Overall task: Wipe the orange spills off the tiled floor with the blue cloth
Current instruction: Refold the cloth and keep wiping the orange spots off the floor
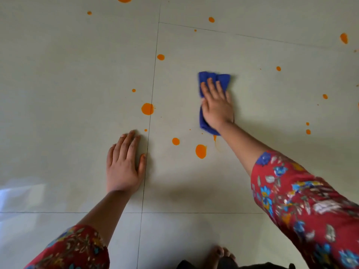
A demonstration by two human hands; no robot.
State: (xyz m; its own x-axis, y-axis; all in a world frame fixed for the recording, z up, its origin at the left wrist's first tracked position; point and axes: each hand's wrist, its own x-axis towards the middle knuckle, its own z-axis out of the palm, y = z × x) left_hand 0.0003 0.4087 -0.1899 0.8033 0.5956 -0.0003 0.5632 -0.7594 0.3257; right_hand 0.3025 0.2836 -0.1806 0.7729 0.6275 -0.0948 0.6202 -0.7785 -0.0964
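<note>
Cloth: the blue cloth (213,77) is lying folded into a long pad on the floor (77,74), in the middle of a large tile. Its long axis is running from the person's side toward the tile's far edge.

Right hand: the right hand (216,105) is pressing flat on the cloth. The fingers (211,88) are lying straight along the cloth's length, not curling round it, and the thumb is on the cloth's left edge. The arm, in a red flowered sleeve (301,200), is reaching far out from the lower right.

Key relation: the nearest spills are lying behind the heel of the hand, toward the person. An orange smear (215,137) is touching the cloth's near end. A blob (201,151) is sitting just past it, and a drop (175,141) is a little to its left.

Likely next move: a pull back along the cloth's long axis looks enough to reach them.

Left hand: the left hand (124,166) is resting flat on the floor with straight fingers, holding nothing. It is lying beside a tile seam (153,90) and seems to be propping up the body.

Remaining spills: many orange spots are dotting the floor toward its far, left and right edges.
</note>
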